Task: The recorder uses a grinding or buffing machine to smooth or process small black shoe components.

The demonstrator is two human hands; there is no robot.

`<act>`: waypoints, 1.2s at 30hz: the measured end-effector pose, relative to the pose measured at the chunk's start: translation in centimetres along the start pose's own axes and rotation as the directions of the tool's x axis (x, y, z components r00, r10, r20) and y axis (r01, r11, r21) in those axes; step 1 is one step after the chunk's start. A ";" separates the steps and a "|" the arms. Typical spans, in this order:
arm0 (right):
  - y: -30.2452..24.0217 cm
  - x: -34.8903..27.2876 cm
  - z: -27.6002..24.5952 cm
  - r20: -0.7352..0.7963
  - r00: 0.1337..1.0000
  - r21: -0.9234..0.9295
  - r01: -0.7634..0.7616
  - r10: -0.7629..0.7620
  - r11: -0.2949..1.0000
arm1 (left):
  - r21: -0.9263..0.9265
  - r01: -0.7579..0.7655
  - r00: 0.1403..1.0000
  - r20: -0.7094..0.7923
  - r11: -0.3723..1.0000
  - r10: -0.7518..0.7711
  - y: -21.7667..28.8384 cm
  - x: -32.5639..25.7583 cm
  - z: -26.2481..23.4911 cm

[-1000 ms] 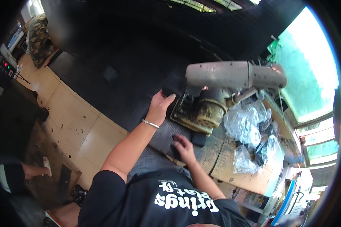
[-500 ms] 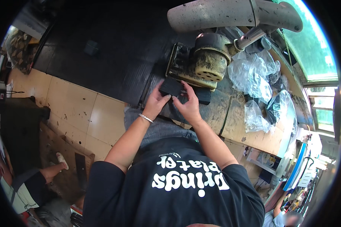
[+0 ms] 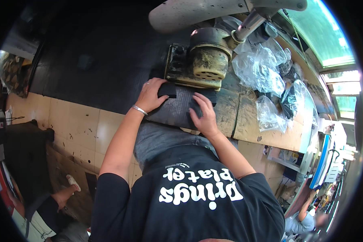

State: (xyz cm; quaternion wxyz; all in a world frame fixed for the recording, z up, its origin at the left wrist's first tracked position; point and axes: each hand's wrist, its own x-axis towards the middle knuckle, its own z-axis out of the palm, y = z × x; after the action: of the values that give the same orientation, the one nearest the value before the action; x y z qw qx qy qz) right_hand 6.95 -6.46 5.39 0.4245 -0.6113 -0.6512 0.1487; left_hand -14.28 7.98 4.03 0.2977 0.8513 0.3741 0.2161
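A black stack of flat pieces (image 3: 168,89) sits on the dark bench just in front of a grimy machine. My left hand (image 3: 150,97) grips it from the left, the thumb at its near edge and the fingers over its far side. To the right, my right hand (image 3: 204,114) holds nothing, its thumb and fingers apart above the dark board (image 3: 176,109). Beyond those fingertips lies another black stack (image 3: 207,96) against the base of the machine (image 3: 209,60).
A long pale lamp (image 3: 197,14) hangs over the machine. Clear plastic bags (image 3: 258,68) crowd the bench's right side. A blackened work surface (image 3: 109,60) extends left. Another person's leg (image 3: 66,195) shows at lower left, and a person (image 3: 304,220) is at lower right.
Both hands held a black stack together in front of my body. The left hand has moved left and forward with it; the right has let go and drawn apart. The view has shifted slightly.
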 end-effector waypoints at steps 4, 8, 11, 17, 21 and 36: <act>2.7 -1.0 -3.8 -0.145 0.983 -0.106 -0.131 0.115 0.986 | 0.215 0.010 0.958 -0.283 0.977 0.052 2.4 -0.2 -0.2; 5.1 -1.2 -5.2 -0.039 0.977 -0.058 -0.213 0.211 0.975 | 0.056 -0.191 0.971 -0.138 0.980 0.197 7.1 -0.2 2.6; 6.2 -1.3 -4.7 -0.031 0.975 -0.042 -0.221 0.220 0.974 | 0.036 -0.232 0.970 -0.070 0.972 0.234 9.6 1.4 7.3; 6.4 -1.4 -3.8 -0.041 0.958 0.014 -0.285 0.285 0.958 | 0.187 -0.104 0.994 -0.003 0.977 0.106 10.8 3.7 10.8; 7.2 -1.8 -4.2 -0.048 0.963 0.057 -0.261 0.264 0.964 | 0.187 -0.060 0.996 0.073 0.980 0.047 11.6 4.0 10.3; 6.6 -5.7 -4.8 0.061 0.908 0.812 -0.286 0.414 0.508 | 0.138 -0.172 0.962 0.239 0.975 0.136 11.6 -1.7 12.9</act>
State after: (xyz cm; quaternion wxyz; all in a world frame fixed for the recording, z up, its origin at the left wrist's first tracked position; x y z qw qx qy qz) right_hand 14.27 -11.92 1.46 0.6600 -0.4790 -0.3427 0.4664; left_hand -1.79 -4.07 2.09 0.2526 0.9179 0.2857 0.1095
